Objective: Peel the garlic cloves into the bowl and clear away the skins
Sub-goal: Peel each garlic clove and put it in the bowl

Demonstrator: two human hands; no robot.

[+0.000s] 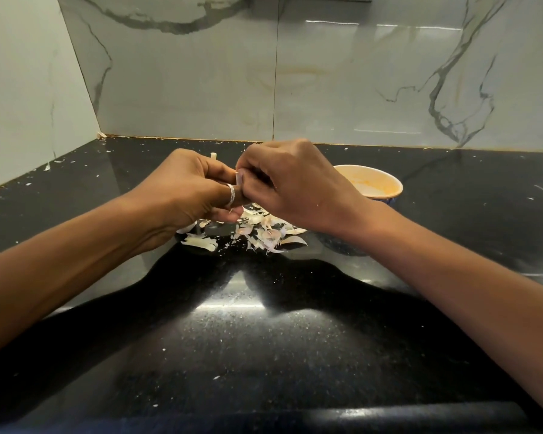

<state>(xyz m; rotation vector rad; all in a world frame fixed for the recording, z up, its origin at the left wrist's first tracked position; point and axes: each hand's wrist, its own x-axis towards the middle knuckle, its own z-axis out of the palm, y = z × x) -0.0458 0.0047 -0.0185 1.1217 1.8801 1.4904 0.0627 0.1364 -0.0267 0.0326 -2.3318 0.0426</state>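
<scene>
My left hand [195,189] and my right hand [292,183] meet above the black counter, fingers curled round a garlic clove [239,179] of which only a pale sliver shows between them. A bit of stem [213,156] pokes up behind the left fingers. Below the hands lies a heap of papery garlic skins [257,231]. The bowl [386,186], cream inside with a dark blue outside, stands to the right, partly behind my right wrist; its contents are hard to make out.
The black speckled counter [264,339] runs to marble wall tiles at the back and left. Small skin flakes [60,160] are scattered across it, several along the back-left corner. The counter's front edge [295,415] is near me.
</scene>
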